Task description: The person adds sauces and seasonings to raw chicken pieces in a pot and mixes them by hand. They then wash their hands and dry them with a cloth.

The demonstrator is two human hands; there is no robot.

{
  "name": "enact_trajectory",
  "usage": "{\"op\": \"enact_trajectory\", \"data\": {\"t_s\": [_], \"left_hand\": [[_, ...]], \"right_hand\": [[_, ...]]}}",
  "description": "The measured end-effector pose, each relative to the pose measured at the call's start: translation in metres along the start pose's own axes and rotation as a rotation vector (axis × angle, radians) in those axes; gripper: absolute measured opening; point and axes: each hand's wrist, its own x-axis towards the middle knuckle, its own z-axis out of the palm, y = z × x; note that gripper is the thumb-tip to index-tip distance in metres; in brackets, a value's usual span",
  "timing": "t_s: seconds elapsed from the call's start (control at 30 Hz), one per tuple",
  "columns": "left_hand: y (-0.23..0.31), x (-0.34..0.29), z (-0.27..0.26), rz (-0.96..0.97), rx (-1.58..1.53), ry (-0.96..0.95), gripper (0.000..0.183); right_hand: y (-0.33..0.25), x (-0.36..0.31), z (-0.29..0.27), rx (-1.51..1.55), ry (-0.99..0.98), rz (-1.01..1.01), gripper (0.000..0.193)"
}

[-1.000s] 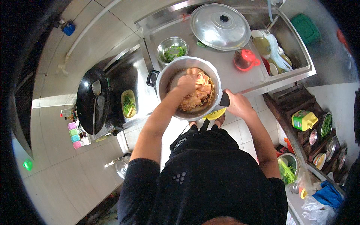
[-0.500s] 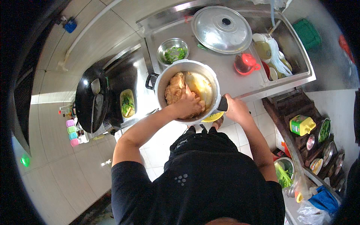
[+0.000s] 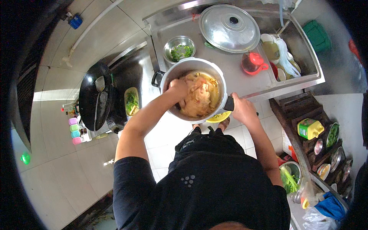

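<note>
A large silver pot (image 3: pixel 220 76) with black handles is in front of me at the counter's near edge. Inside it lies a brown, seasoned chicken (image 3: pixel 201 97) in a little yellowish liquid. My left hand (image 3: pixel 178 90) reaches into the pot, its fingers curled against the chicken's left side and partly hidden. Wrapped around the pot's black right handle (image 3: pixel 229 104) is my right hand (image 3: pixel 244 109). Just beyond the pot stands a metal bowl (image 3: pixel 167 49) of green leaves. A round metal lid (image 3: pixel 216 28) lies farther back.
A red lidded jug (image 3: pixel 253 64) stands near a sink (image 3: pixel 306 44) holding dishes. At left are a black wok (image 3: pixel 87 97) with a ladle and a dish of cut greens (image 3: pixel 132 101). A yellow container (image 3: pixel 219 116) sits below the pot. Shelves (image 3: pixel 293 101) line the right.
Inside the pot, my left hand has moved from the lower right to the left side. The chicken has shifted right and turned. My right hand stays on the handle.
</note>
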Motion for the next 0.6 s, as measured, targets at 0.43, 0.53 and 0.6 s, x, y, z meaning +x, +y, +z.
{"op": "enact_trajectory", "data": {"t_s": [0.43,0.53,0.6], "left_hand": [[0.007,-0.005,0.032,0.179,-0.276,0.333,0.049],[0.019,-0.027,0.015,0.175,-0.252,0.286,0.049],[0.029,-0.047,-0.001,0.089,-0.429,0.582,0.033]], "right_hand": [[0.003,-0.003,-0.005,0.008,-0.004,0.016,0.044],[0.007,0.001,-0.006,0.003,-0.004,-0.002,0.044],[0.011,0.005,-0.007,0.040,0.011,-0.006,0.041]]}}
